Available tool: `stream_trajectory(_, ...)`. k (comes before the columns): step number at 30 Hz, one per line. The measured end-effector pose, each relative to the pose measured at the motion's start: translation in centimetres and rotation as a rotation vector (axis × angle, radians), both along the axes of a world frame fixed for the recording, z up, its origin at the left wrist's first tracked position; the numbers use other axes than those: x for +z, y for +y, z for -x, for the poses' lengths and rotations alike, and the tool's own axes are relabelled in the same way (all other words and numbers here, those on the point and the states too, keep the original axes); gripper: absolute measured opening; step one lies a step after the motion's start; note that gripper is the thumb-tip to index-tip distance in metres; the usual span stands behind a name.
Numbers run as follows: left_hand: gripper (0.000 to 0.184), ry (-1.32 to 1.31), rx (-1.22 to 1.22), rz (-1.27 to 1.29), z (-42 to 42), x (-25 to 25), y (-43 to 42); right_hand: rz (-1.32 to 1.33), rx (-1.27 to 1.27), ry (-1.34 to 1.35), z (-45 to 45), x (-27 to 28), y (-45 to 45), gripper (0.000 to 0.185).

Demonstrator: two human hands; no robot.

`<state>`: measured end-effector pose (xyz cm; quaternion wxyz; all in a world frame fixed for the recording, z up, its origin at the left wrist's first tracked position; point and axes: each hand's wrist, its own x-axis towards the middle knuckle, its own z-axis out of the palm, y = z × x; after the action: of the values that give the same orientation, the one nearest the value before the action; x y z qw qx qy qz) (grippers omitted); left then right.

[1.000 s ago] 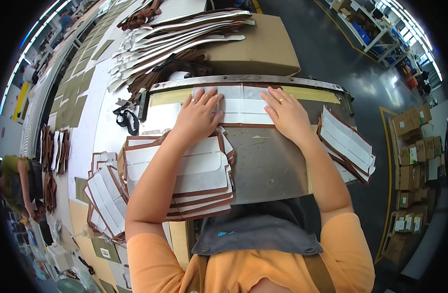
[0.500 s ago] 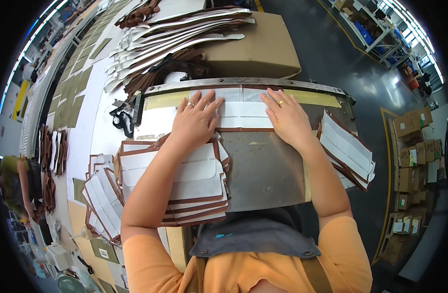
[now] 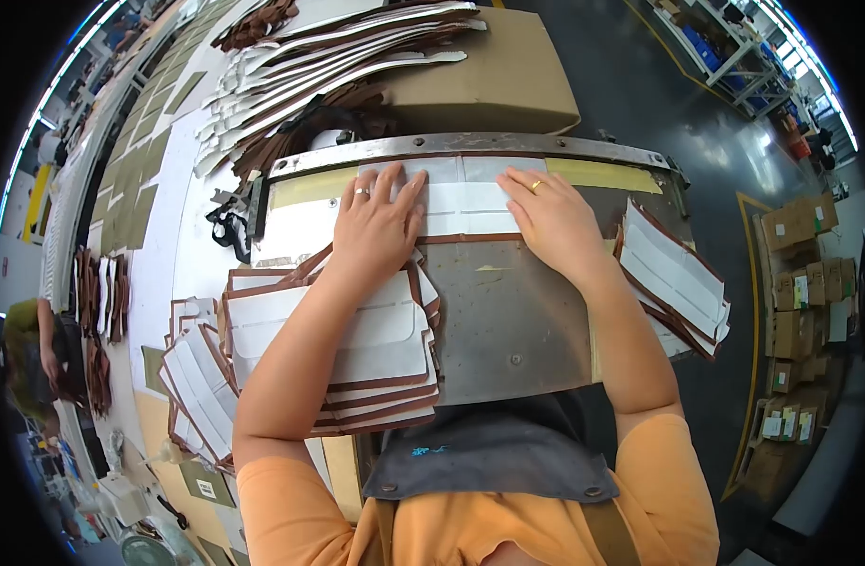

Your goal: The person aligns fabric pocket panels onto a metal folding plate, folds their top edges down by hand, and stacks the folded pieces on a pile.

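A white-backed panel with brown edges lies flat on the metal plate, its far edge up against a long metal bar. My left hand rests on the panel's left part, fingers spread and flat, a ring on one finger. Over the right part lies my right hand, its fingers stretched out and close together. Beneath my left forearm sits a stack of similar brown-edged white panels. To the right of my right forearm, more such panels lean in a slanted pile.
Long brown-and-white strips are heaped beyond the bar, beside a large cardboard box. Another pile of panels lies at the left. A person stands at the far left. Cardboard boxes line the floor at right.
The view has shifted slightly, with the work surface a little higher in the picture. My right fingers have drawn closer together and slid slightly inward; both hands stay on the panel.
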<state>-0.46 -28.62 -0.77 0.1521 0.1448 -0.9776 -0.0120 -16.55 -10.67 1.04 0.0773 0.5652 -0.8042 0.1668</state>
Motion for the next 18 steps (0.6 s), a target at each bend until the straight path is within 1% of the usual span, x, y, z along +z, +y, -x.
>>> stream_trajectory(2, 0.042, -0.019, -0.005, -0.065, 0.1, 0.7, 0.1, 0.002, -0.006, 0.014, -0.3, -0.1, -0.1, 0.029)
stream_trajectory(3, 0.041, 0.043, -0.027, -0.037, 0.0, 0.2, -0.1, -0.014, -0.015, 0.013, -0.4, 0.0, -0.2, 0.028)
stream_trajectory(6, 0.041, -0.006, -0.018, -0.066, 0.0, 0.7, 0.1, -0.042, -0.009, -0.015, 0.0, 0.4, -0.6, 0.028)
stream_trajectory(7, 0.038, 0.035, -0.02, -0.057, 0.1, 0.5, 0.1, -0.05, 0.002, -0.031, 0.1, 0.4, -0.7, 0.028)
stream_trajectory(10, 0.037, 0.103, -0.036, -0.019, 0.2, -0.5, -0.2, 0.038, 0.087, 0.06, 0.2, -0.6, -1.9, 0.031)
stream_trajectory(13, 0.039, 0.015, -0.022, -0.08, 0.3, 0.2, 0.1, 0.115, 0.251, -0.106, -1.1, -2.0, -4.3, 0.034)
stream_trajectory(16, 0.039, 0.023, -0.018, -0.077, 0.4, 0.1, 0.1, 0.108, 0.13, -0.084, -0.8, -2.2, -4.5, 0.037)
stream_trajectory(18, 0.039, 0.049, -0.015, -0.073, 0.4, -0.1, 0.3, 0.109, 0.071, 0.004, -1.1, -2.5, -4.2, 0.037)
